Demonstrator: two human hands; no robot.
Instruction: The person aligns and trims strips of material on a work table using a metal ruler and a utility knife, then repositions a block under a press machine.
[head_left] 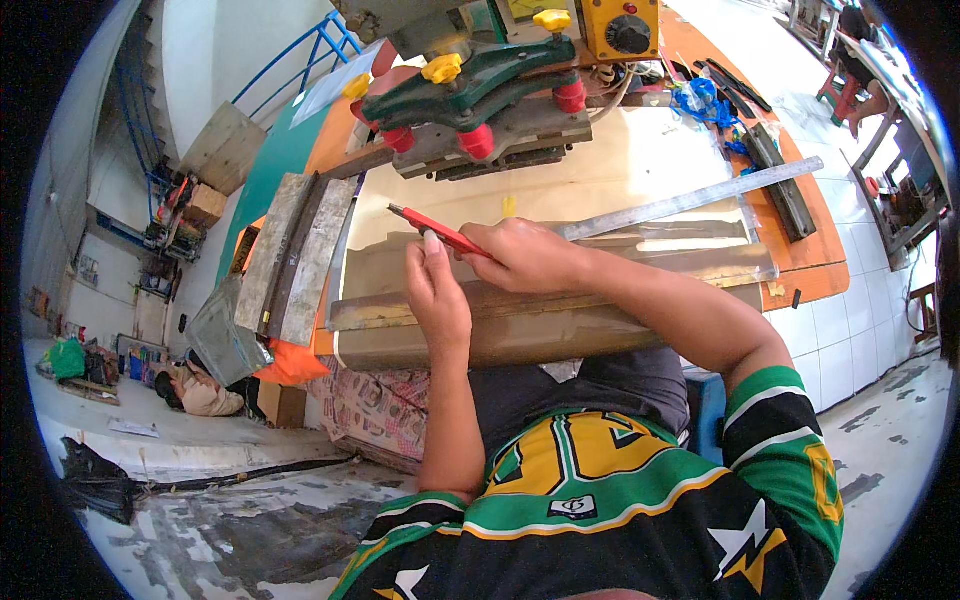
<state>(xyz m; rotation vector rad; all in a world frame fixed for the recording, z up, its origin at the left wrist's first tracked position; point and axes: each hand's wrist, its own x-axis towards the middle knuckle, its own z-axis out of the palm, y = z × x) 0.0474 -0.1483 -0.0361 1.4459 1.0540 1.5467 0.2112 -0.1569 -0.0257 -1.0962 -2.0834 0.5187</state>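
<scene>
Cluttered workbench (800, 262), red knife (437, 231) gripped between both hands, right hand (528, 256), left hand (437, 300)

floor (250, 520): cracked grey concrete | wall (860, 330): white tiles | railing (300, 50): blue | light: daylight

I count one red pencil (435, 233), held by my two hands: my left hand (437, 300) and my right hand (525, 255). One long metal ruler (690, 200) lies on the surface (800, 275). On the machine (480, 90) I see three yellow knobs (443, 68) and three red knobs (477, 140). One blue bag (700, 100) sits beyond.
</scene>
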